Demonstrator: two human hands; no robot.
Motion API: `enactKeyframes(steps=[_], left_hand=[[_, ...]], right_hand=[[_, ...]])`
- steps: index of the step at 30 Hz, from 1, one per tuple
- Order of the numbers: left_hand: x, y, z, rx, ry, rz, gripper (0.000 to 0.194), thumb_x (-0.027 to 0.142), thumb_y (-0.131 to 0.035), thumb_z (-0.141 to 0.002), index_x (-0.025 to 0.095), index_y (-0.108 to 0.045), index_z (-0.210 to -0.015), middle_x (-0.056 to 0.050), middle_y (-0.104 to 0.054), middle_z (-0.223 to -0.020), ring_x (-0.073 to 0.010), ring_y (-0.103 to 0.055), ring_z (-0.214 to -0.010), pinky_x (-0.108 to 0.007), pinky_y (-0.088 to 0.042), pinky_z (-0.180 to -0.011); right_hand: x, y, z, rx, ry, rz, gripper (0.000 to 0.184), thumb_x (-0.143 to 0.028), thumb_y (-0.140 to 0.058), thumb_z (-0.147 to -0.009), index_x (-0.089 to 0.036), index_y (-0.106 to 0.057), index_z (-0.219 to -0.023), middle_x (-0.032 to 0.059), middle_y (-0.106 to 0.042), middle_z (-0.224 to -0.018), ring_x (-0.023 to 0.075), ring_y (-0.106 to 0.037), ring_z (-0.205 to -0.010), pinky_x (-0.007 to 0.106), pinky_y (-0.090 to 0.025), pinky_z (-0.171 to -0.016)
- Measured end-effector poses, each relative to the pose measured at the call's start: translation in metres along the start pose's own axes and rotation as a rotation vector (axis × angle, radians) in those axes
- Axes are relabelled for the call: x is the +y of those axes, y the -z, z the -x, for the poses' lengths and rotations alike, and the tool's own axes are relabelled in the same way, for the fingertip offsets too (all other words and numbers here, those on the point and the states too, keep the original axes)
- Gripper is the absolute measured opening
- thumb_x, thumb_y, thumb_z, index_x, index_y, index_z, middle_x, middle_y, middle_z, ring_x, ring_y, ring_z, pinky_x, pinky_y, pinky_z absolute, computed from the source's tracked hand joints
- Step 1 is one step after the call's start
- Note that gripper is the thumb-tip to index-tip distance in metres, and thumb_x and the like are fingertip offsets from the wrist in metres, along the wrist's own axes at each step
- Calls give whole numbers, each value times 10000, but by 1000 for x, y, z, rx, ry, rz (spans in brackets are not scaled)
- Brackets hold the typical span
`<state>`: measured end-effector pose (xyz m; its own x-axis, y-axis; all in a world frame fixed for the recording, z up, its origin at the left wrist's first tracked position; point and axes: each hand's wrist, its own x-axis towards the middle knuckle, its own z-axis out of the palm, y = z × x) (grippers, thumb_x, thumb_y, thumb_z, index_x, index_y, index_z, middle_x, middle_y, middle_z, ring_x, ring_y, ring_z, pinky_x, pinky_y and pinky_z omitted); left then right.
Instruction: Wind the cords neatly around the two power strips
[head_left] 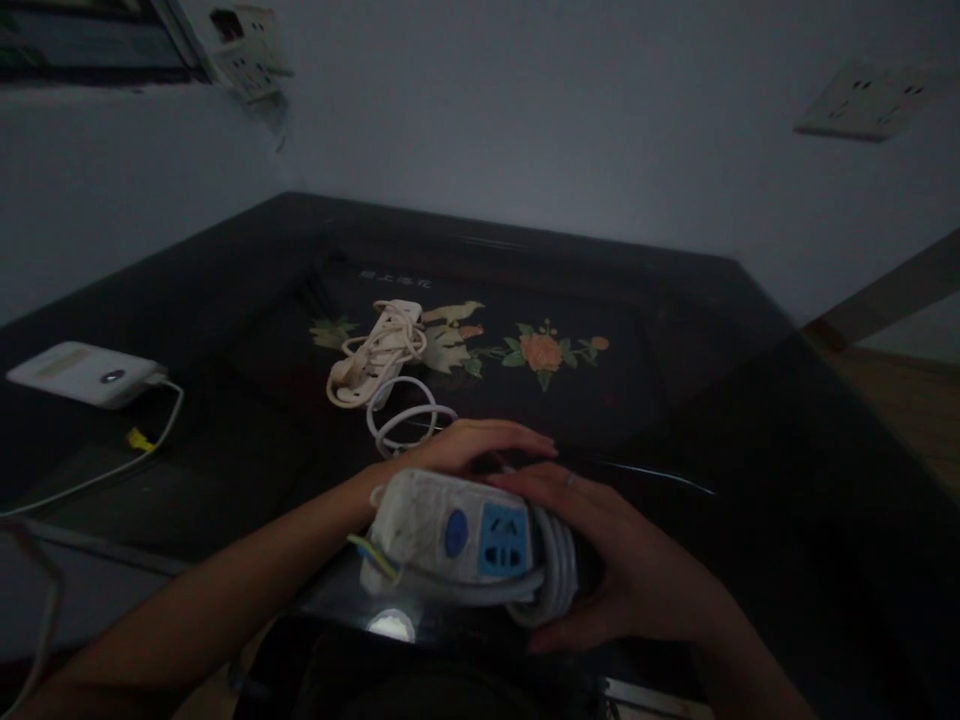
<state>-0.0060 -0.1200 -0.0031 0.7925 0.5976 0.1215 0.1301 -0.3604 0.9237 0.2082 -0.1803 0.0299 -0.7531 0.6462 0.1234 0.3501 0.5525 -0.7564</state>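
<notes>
A white power strip (427, 520) with a blue socket (502, 540) and a blue oval switch is at the table's near edge, tilted with its socket face towards me. Its grey-white cord (556, 570) is coiled round its right end. My right hand (600, 540) is closed on that coiled end, fingers over the top and thumb below. Along the far side curves my left hand (480, 440), closed against the strip; its palm and thumb are hidden behind it. A yellow-green and blue wire end (379, 558) sticks out at the strip's left. Loose white cable loops (409, 412) lie just beyond my left hand.
Another power strip (394, 330), wrapped in its cord, lies on the dark glossy table (660, 400) with printed flowers. To the left lies a white device (82, 375) with a cable (176, 410). Wall sockets (862, 105) are fixed beyond the table.
</notes>
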Motion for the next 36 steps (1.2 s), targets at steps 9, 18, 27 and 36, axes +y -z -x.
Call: enactKeyframes(steps=[9,18,27,36], left_hand=[[1,11,4,252,-1,-117,115,180,-590,-762,141,-698,-772,-32,-700,-736,-131,-631,-673,-205,-446,-612],[5,5,5,337,-29,-158,51,189,-702,-760,140,-689,-761,-12,-634,-718,-109,-581,-660,-195,-417,-584],[6,-2,6,341,-81,-321,73,200,-656,-823,135,-685,-840,-8,-615,-722,-82,-533,-591,-172,-390,-530],[2,-12,7,150,-249,-635,326,362,-447,-956,135,-669,-883,-65,-688,-789,-163,-624,-761,-276,-459,-715]], right_hand=[[5,7,5,-61,-154,-23,1149,-473,-829,-591,-295,-150,-1502,100,-432,-1471,279,-488,-1281,406,-427,-1029],[6,36,27,-184,-366,-54,834,-478,-835,-579,-300,-498,-1321,41,-592,-1275,276,-559,-1169,382,-464,-973],[40,38,41,104,-507,278,737,-317,-798,-647,-255,-487,-1313,97,-567,-1288,305,-586,-1133,471,-484,-949],[26,28,19,362,-374,259,724,-323,-801,-644,-255,-485,-1292,92,-592,-1243,302,-583,-1137,456,-493,-939]])
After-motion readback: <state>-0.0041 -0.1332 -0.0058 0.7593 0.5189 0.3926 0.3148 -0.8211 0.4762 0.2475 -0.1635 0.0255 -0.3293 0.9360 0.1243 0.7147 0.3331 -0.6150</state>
